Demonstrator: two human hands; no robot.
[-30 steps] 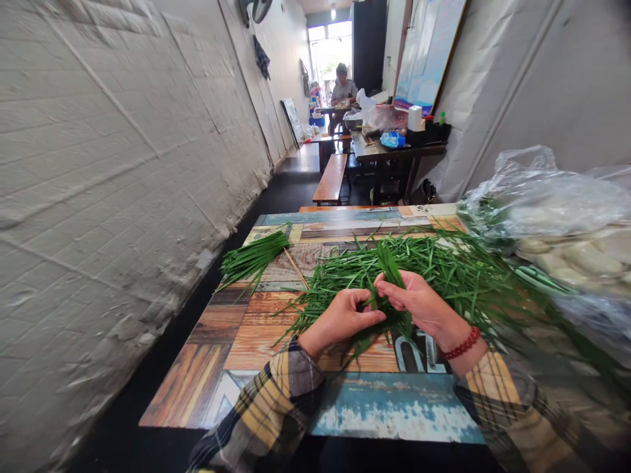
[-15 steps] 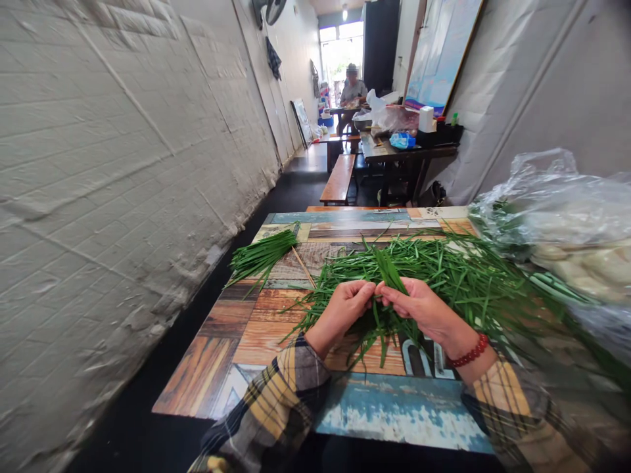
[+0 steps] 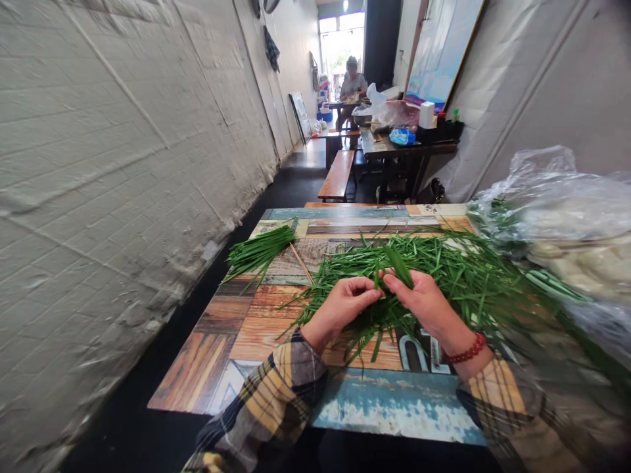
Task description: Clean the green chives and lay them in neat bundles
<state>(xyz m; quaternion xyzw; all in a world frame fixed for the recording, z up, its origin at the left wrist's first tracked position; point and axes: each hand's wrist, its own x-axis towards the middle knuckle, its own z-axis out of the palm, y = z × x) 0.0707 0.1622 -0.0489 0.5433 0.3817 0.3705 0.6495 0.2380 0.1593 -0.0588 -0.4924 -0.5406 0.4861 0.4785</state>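
My right hand is closed around a small bunch of garlic chives, whose green ends stick up past the thumb. Close beside it, my left hand pinches a chive blade between thumb and fingertips. Both hands are over a loose, tangled heap of chives spread across the patterned table. A neat bundle of chives lies at the table's left edge, apart from the heap. The lower ends of the held bunch are hard to tell from the heap.
A thin stick lies between bundle and heap. Clear plastic bags with pale contents crowd the right side. A whitewashed wall runs along the left. Beyond are a bench, a cluttered table and a seated person.
My hands have parted slightly at the fingertips, and my left hand now pinches a separate upright blade. The bunch in my right hand leans a little further right. The view has tilted slightly.
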